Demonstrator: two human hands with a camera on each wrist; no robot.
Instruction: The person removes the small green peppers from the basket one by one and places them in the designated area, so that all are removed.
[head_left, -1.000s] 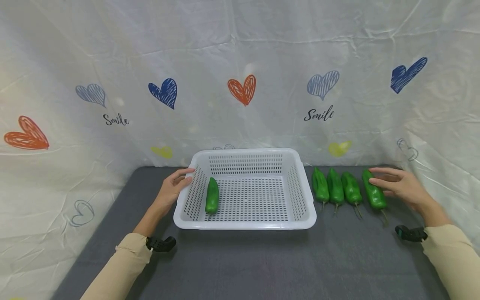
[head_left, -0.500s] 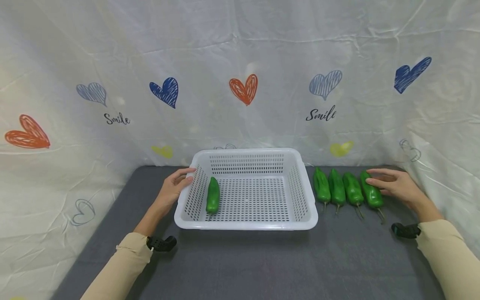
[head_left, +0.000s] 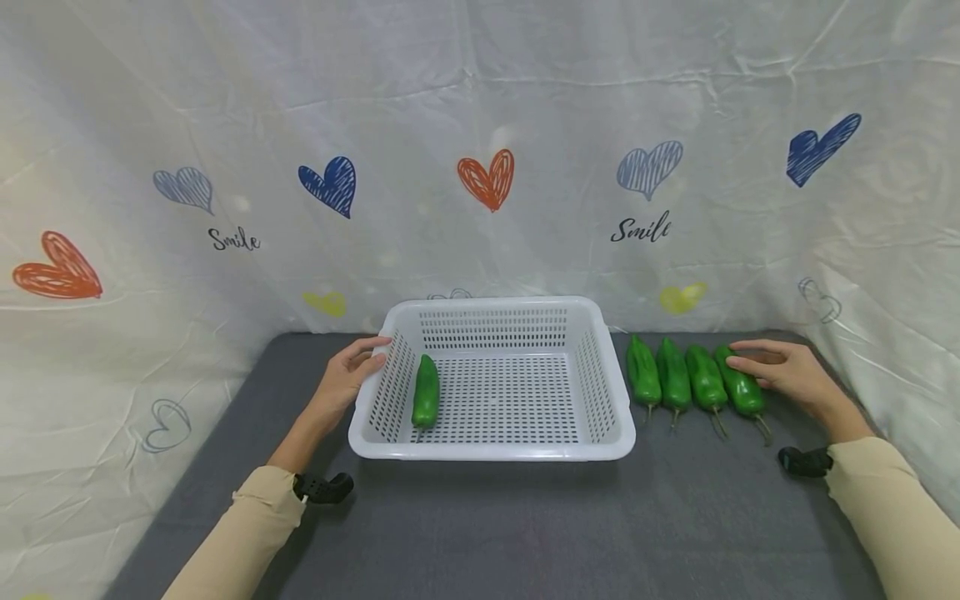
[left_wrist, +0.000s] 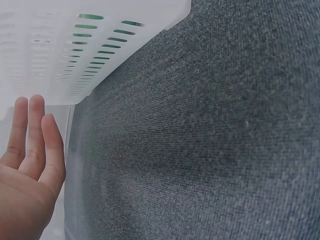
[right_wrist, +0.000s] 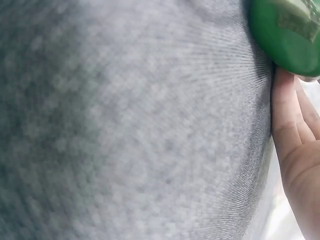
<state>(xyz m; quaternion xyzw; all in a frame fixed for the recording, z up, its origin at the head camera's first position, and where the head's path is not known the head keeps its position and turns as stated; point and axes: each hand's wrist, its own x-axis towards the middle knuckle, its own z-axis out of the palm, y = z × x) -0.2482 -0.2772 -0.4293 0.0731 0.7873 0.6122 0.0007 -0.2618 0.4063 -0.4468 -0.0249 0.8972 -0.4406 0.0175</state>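
Observation:
A white slotted plastic basket [head_left: 487, 452] sits on the table with one green chili pepper [head_left: 426, 393] lying inside at its left. My left hand [head_left: 347, 379] rests against the basket's left rim; in the left wrist view its fingers [left_wrist: 36, 132] extend straight beside the outer wall. Right of the basket, several green peppers [head_left: 673, 375] lie side by side, stems toward me. My right hand [head_left: 787, 377] touches the rightmost pepper [head_left: 741, 390], thumb over its upper side and index finger at its far tip. The right wrist view shows straight fingers [right_wrist: 287, 105] beside that pepper.
The grey table [head_left: 495, 533] stretches in front of the basket. A white curtain [head_left: 555, 100] printed with hearts hangs close behind the basket and peppers, and along both sides. Dark bands [head_left: 322, 488] sit on both wrists.
My right hand has moved left with the rightmost pepper, bringing it up against its neighbour in the row. The left hand and the basket have stayed in place.

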